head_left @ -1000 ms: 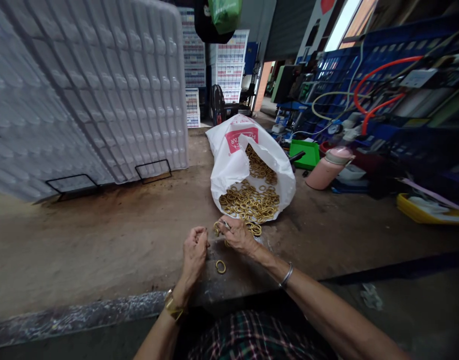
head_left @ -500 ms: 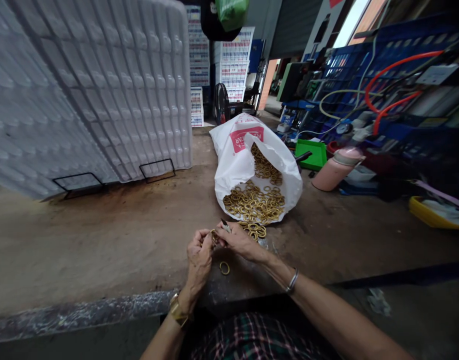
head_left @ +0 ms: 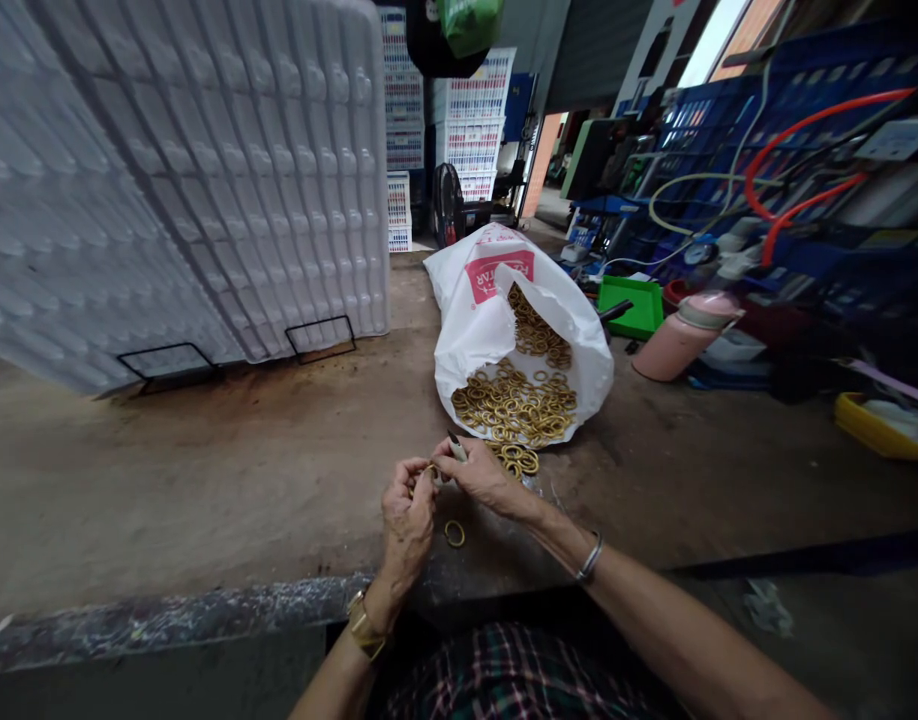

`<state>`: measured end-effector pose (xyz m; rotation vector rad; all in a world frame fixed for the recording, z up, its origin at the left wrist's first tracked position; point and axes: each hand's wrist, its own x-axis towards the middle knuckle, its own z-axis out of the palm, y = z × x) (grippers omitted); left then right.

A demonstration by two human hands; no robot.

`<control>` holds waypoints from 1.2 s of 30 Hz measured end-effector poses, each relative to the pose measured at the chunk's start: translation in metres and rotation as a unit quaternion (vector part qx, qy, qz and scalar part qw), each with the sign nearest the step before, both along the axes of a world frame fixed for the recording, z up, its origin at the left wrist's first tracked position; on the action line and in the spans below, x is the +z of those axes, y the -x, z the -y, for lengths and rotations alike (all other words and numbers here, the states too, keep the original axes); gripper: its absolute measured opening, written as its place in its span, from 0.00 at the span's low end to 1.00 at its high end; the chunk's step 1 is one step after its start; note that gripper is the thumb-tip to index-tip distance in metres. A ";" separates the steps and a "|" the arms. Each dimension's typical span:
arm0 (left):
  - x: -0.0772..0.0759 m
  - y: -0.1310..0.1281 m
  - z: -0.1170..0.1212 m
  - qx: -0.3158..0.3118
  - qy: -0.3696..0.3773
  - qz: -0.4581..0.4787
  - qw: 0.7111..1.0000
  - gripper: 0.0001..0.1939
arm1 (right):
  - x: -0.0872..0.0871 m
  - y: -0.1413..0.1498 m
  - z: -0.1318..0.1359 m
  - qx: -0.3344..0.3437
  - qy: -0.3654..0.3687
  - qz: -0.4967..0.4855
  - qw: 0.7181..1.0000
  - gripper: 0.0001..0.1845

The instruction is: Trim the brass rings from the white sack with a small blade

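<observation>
Left hand (head_left: 406, 512): pinching a brass-coloured ring (head_left: 430, 468), mostly hidden by fingers, above the table (head_left: 226, 490). Right hand (head_left: 483, 478): at the ring, gripping a dark-tipped tool (head_left: 457, 449), lower part concealed. Loose ring (head_left: 454, 534): nearer. White sack (head_left: 470, 345): farther, right; ring heap (head_left: 515, 408) inside, partly covered by its flap.

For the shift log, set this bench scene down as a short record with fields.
Left hand: pinching a gold-coloured ring
Right hand: holding a slim dark-tipped tool, type unclear
Loose ring: on the worktop, near the left hand
Sack: white, red-printed, open toward the person
Sack contents: many gold-coloured rings, others just outside its mouth
Right of sack: green tray, pink bottle
</observation>
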<state>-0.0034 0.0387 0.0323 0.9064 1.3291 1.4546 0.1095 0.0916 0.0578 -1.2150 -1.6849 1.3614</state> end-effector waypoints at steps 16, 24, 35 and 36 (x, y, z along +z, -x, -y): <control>0.000 0.004 0.007 -0.139 0.064 0.122 0.981 0.17 | 0.002 -0.004 0.001 0.020 -0.035 0.023 0.999 0.08; 0.007 0.005 0.007 -0.146 0.067 0.193 0.968 0.17 | 0.001 -0.003 0.002 0.025 -0.043 0.021 0.999 0.13; 0.008 0.007 0.008 -0.141 0.074 0.193 0.968 0.17 | -0.002 -0.001 0.001 0.019 -0.073 0.026 0.997 0.12; 0.008 0.007 0.008 -0.138 0.073 0.194 0.969 0.17 | -0.003 -0.002 0.001 0.013 -0.082 0.041 0.996 0.11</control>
